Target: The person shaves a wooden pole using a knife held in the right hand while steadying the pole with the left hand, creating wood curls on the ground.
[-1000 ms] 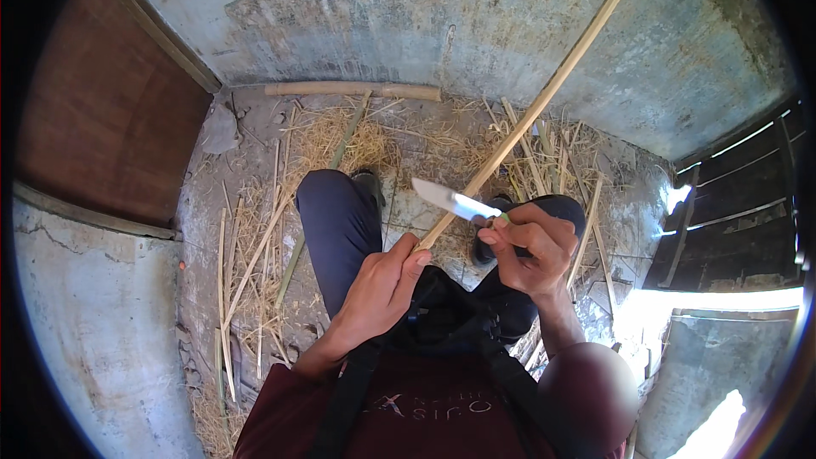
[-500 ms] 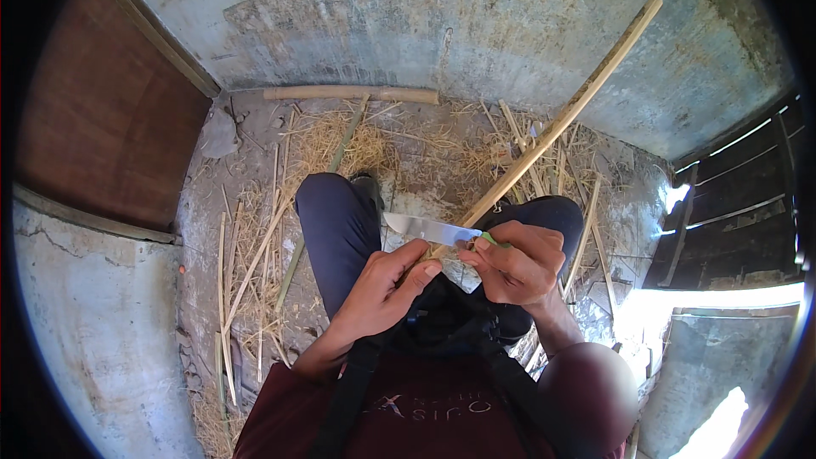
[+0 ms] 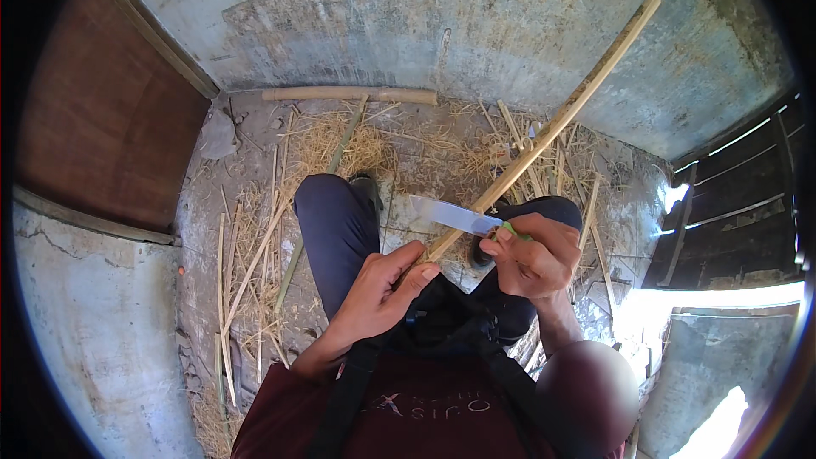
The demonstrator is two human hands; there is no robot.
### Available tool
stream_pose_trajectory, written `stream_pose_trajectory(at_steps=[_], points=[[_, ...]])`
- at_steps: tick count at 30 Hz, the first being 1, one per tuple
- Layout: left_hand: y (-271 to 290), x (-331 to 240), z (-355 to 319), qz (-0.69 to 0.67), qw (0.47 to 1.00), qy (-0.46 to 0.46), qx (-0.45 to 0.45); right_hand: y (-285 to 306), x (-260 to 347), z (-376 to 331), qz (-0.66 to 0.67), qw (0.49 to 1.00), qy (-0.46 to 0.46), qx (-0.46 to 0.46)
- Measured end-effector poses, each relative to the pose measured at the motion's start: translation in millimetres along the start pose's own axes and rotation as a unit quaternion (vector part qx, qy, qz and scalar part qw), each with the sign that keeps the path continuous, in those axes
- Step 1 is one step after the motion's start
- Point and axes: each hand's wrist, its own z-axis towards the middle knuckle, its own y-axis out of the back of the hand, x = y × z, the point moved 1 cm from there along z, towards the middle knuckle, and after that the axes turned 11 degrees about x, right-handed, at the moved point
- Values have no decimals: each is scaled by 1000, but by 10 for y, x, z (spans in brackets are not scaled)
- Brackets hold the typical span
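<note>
My left hand [image 3: 381, 291] is closed round the near end of a long split bamboo pole [image 3: 568, 110], thumb along its upper side. The pole slants away to the far right, its far end up in front of the wall. In my right hand [image 3: 535, 257] is a knife [image 3: 455, 215] with a wide pale blade and a green handle, mostly covered by my fingers. The blade points left and lies across the pole, a short way beyond my left hand. Whether its edge touches the wood I cannot tell.
Thin bamboo strips [image 3: 228, 314] and curly shavings [image 3: 319, 150] litter the floor on both sides of my bent knees. A bamboo piece [image 3: 348, 94] lies along the foot of the far wall [image 3: 357, 34]. A brown panel [image 3: 102, 102] stands left, dark slats [image 3: 722, 221] right.
The knife and my right hand have moved a little to the right and farther up the pole, away from my left hand. My left hand keeps its grip on the near end.
</note>
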Motion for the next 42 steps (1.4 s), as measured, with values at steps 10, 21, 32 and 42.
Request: stream_pose_trajectory(at_steps=[10,21,32,42], points=[[17,53,-52,-10,1000,-5,-12,75,-158,-13,-2,1000,-15,-18],[70,92,-132,-3,1000,11,-19,182,-302,11,-36,997,-60,-38],[131,220,-289,10,999,25,-26,331,-586,31,-85,985,-122,-86],[183,244,-381,8,996,82,-14,471,-949,67,-84,983,-137,-93]])
